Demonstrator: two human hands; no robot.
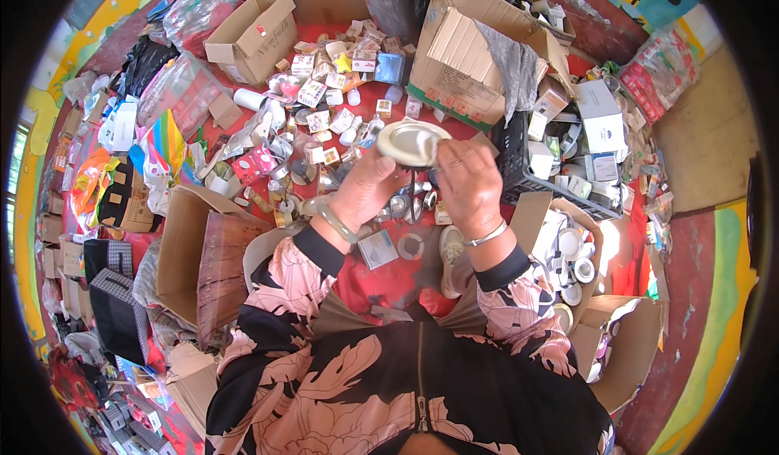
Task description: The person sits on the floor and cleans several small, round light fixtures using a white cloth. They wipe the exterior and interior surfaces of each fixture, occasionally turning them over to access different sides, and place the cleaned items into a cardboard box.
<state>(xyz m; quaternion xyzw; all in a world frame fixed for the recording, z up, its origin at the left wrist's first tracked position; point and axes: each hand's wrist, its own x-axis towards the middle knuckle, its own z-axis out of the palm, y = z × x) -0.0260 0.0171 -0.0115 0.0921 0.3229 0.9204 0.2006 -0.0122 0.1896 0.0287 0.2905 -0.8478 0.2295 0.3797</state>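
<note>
In front of my chest I hold up a round downlight [412, 142] with a pale cream rim and a whitish face; a dark cable hangs below it. My left hand [372, 183] is closed on its lower left side, thumb near the rim. My right hand [471, 181] is closed at the right edge, its fingertips pinching beside the face. Beneath lie a small white square box [377, 249] and a grey ring [411, 246] on the red ground sheet, near my shoe [456, 256].
Small boxes and bottles [324, 90] pile up ahead. A black crate [560, 181] full of boxes stands at right, beside a carton [527, 220] of white round parts. A large carton [479, 66] stands behind. Another open carton [191, 252] is at my left.
</note>
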